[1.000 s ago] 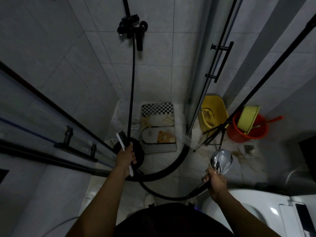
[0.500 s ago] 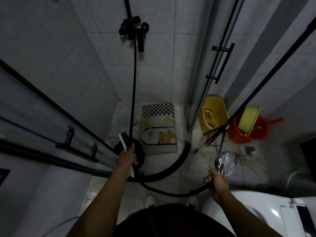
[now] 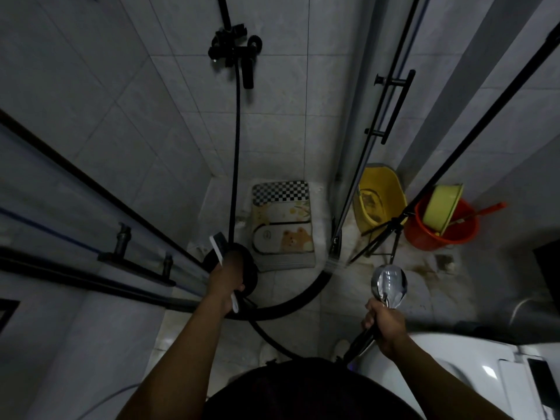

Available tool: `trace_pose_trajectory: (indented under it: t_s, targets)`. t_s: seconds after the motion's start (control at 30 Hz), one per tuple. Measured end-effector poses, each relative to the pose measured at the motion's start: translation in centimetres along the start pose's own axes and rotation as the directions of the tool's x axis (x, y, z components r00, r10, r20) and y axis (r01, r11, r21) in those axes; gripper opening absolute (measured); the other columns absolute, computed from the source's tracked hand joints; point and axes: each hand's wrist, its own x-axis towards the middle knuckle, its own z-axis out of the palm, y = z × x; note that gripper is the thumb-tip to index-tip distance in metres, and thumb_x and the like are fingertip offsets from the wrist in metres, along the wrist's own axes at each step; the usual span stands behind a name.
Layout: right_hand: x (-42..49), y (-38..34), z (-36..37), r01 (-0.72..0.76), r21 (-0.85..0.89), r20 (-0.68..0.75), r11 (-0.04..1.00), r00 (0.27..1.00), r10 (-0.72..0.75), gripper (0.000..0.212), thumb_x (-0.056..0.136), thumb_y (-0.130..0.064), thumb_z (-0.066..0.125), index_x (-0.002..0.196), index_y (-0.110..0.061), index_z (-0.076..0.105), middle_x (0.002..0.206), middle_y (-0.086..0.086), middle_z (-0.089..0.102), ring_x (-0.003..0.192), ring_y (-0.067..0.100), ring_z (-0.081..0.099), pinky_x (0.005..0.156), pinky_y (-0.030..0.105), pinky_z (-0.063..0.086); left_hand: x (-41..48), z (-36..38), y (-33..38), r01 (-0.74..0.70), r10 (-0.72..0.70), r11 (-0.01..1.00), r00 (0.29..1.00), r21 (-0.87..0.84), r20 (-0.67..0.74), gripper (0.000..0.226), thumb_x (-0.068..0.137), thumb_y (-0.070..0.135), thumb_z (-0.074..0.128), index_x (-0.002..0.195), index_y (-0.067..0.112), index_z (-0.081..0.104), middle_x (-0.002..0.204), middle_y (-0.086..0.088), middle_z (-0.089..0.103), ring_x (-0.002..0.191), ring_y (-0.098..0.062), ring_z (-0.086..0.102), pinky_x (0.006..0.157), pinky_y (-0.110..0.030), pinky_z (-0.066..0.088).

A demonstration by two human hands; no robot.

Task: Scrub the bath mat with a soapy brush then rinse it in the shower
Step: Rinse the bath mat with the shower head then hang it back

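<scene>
While the bath mat [image 3: 283, 225] lies flat on the shower floor [image 3: 281, 286], it looks soft, likely heavy and floppy when soaked, best lifted by an edge. Nearer, the left hand [image 3: 225, 281] grips a brush [image 3: 218, 245]; the right hand [image 3: 386, 324] clasps the shower head [image 3: 390, 283].

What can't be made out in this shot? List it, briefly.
1. Head view: the brush in the left hand is too small and dim to show soap on its bristles.
2. Head view: the shower head, held by the right hand, shows only its chrome back; its spray face is turned away.
3. Head view: the bath mat is too dim to show wetness or suds.
</scene>
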Motion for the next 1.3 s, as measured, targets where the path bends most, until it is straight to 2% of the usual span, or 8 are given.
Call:
trace_pose_trajectory:
  t_s: [0.07, 0.13, 0.17, 0.2, 0.23, 0.3, 1.0, 1.3]
  targets:
    - [0.1, 0.1, -0.1, -0.002, -0.015, -0.007, 1.0, 1.0, 0.002, 0.024, 0.092, 0.003, 0.058, 0.07, -0.005, 0.052, 0.046, 0.009, 0.036, 0.041, 0.021, 0.036, 0.053, 0.035, 0.037, -0.2, -0.2, 0.2, 0.006, -0.005, 1.0, 1.0, -0.026, 0.018, 0.059, 0.103, 0.037, 0.059, 0.142, -0.006, 0.049, 0.142, -0.033, 0.051, 0.091, -0.033, 0.068, 0.09, -0.049, 0.056]
    - [0.2, 0.2, -0.4, 0.003, -0.06, -0.003, 0.998, 1.0, -0.003, 0.024, 0.091, 0.002, 0.06, 0.07, -0.004, 0.052, 0.046, 0.01, 0.038, 0.042, 0.022, 0.038, 0.054, 0.036, 0.037, -0.1, -0.1, 0.1, 0.034, -0.03, 0.995, 0.998, -0.092, 0.049, 0.054, 0.108, 0.03, 0.053, 0.147, -0.006, 0.044, 0.15, -0.03, 0.042, 0.125, -0.043, 0.057, 0.116, -0.048, 0.035]
    - [0.3, 0.3, -0.5, 0.005, -0.096, -0.001, 0.995, 1.0, -0.006, 0.022, 0.09, 0.001, 0.062, 0.07, -0.003, 0.054, 0.047, 0.011, 0.04, 0.043, 0.023, 0.04, 0.055, 0.036, 0.039, -0.2, -0.1, 0.1, 0.035, -0.03, 0.995, 0.998, -0.091, 0.056, 0.049, 0.108, 0.03, 0.053, 0.143, -0.005, 0.051, 0.144, -0.031, 0.05, 0.112, -0.039, 0.065, 0.113, -0.045, 0.039]
    - [0.3, 0.4, -0.6, 0.007, -0.126, 0.001, 0.992, 1.0, -0.007, 0.02, 0.089, -0.001, 0.063, 0.07, -0.002, 0.056, 0.047, 0.012, 0.042, 0.044, 0.023, 0.041, 0.054, 0.036, 0.039, -0.2, -0.1, 0.1, 0.03, -0.027, 0.998, 0.998, -0.059, 0.048, 0.041, 0.106, 0.033, 0.055, 0.129, 0.0, 0.063, 0.123, -0.029, 0.065, 0.081, -0.026, 0.067, 0.097, -0.038, 0.053]
    - [0.3, 0.5, -0.6, 0.009, -0.144, 0.005, 0.99, 1.0, -0.008, 0.021, 0.088, -0.001, 0.064, 0.069, -0.002, 0.057, 0.048, 0.012, 0.043, 0.044, 0.023, 0.041, 0.054, 0.035, 0.039, -0.5, 0.0, 0.2, 0.027, -0.026, 0.999, 0.999, -0.026, 0.045, 0.031, 0.103, 0.038, 0.06, 0.105, 0.008, 0.067, 0.091, -0.017, 0.068, 0.058, -0.015, 0.053, 0.07, -0.029, 0.056]
    - [0.3, 0.6, -0.6, 0.005, -0.14, 0.013, 0.99, 1.0, -0.003, 0.023, 0.09, -0.001, 0.063, 0.068, -0.003, 0.056, 0.048, 0.01, 0.043, 0.045, 0.023, 0.041, 0.053, 0.034, 0.038, -0.5, 0.2, 0.1, 0.02, -0.02, 1.0, 0.999, 0.012, 0.044, 0.033, 0.099, 0.045, 0.065, 0.081, 0.019, 0.054, 0.064, 0.001, 0.046, 0.049, -0.009, 0.036, 0.044, -0.024, 0.037]
    - [0.7, 1.1, -1.0, 0.008, -0.153, -0.026, 0.988, 1.0, -0.012, 0.02, 0.091, -0.001, 0.065, 0.072, -0.001, 0.057, 0.048, 0.014, 0.044, 0.042, 0.023, 0.041, 0.053, 0.035, 0.041, -0.5, 0.5, -0.3, 0.033, -0.033, 0.999, 0.999, 0.023, 0.012, 0.034, 0.099, 0.043, 0.065, 0.079, 0.02, 0.051, 0.052, 0.008, 0.041, 0.042, -0.006, 0.034, 0.039, -0.021, 0.031]
    - [-0.1, 1.1, -1.4, -0.029, -0.123, 0.001, 0.992, 1.0, 0.029, 0.022, 0.092, 0.001, 0.062, 0.072, -0.003, 0.055, 0.048, 0.01, 0.041, 0.041, 0.021, 0.039, 0.051, 0.033, 0.039, -0.8, 0.2, -0.2, 0.027, -0.028, 0.999, 0.999, 0.02, 0.016, 0.033, 0.1, 0.042, 0.064, 0.079, 0.02, 0.05, 0.059, 0.004, 0.04, 0.045, -0.008, 0.034, 0.039, -0.022, 0.032]
